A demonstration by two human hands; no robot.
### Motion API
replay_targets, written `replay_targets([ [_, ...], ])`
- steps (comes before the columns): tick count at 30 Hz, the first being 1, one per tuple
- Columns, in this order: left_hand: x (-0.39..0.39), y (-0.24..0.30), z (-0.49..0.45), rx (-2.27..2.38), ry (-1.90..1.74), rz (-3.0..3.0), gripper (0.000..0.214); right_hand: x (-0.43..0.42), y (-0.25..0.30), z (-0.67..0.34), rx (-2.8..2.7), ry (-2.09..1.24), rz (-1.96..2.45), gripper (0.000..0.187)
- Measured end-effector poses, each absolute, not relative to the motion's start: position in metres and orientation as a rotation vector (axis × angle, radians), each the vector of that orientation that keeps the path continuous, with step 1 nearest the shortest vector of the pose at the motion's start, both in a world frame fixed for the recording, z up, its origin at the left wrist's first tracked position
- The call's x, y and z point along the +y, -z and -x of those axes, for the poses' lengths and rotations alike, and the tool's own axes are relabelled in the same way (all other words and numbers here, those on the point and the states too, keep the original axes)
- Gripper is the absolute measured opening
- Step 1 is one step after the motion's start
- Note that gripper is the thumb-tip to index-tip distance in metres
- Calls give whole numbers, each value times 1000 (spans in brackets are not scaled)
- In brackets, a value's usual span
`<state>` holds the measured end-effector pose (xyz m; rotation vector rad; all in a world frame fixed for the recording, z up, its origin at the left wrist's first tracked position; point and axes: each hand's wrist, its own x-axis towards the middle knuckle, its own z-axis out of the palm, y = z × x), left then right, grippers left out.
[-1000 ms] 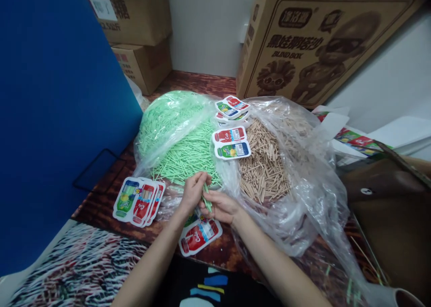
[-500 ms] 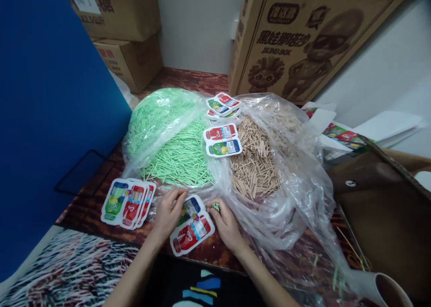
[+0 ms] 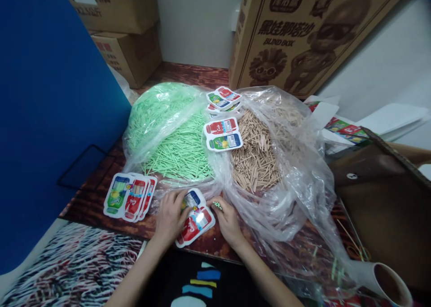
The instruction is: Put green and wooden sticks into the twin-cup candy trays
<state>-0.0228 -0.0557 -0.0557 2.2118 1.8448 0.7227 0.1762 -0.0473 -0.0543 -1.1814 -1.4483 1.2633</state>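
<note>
A white-edged card pack [image 3: 197, 221] printed with a green bottle and a red cola bottle lies tilted at the table's front edge. My left hand [image 3: 171, 215] grips its left side, the thumb lying across the print and covering part of the green bottle. At the pack's right side, my right hand [image 3: 228, 219] is closed on a small bundle of green sticks [image 3: 217, 205], their ends showing above the fingers. Just beyond my hands, an open plastic bag holds a heap of green sticks [image 3: 182, 159]. Beside it, another bag holds brown sticks [image 3: 256, 159].
A fanned stack of similar card packs [image 3: 129, 197] lies at left. More packs [image 3: 222, 134] rest between the bags. Cardboard boxes [image 3: 131, 55] and a large printed carton [image 3: 289, 42] stand behind. An open carton [image 3: 377, 203] and a cardboard tube [image 3: 380, 280] are at right.
My left hand has shifted further over the card pack, its thumb now across the print. The pack has turned slightly. My right hand keeps the green sticks, and their ends face me more.
</note>
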Motion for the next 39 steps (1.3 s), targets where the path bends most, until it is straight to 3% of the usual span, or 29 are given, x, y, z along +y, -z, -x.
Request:
replay_targets([
  [5,-48,59,25,1877,-822,-2119,7,-47,47,-176,-1469,-1277,1206,20],
  [16,-42,57,33,1692,-899,-2201,25,26,19,-148,-1753,-1229,1176,23],
  [21,-38,59,35,1761,-967,-2000,14,77,23,-125,-1803,-1131,1220,35],
  [23,-36,60,38,1797,-1017,-1914,7,85,24,-122,-1730,-1173,1168,32],
  [28,-35,58,44,1729,-1030,-1972,17,87,25,-125,-1597,-1229,1140,21],
  [39,-38,53,43,1646,-1106,-2049,21,77,12,-124,-1569,-1196,1076,19],
])
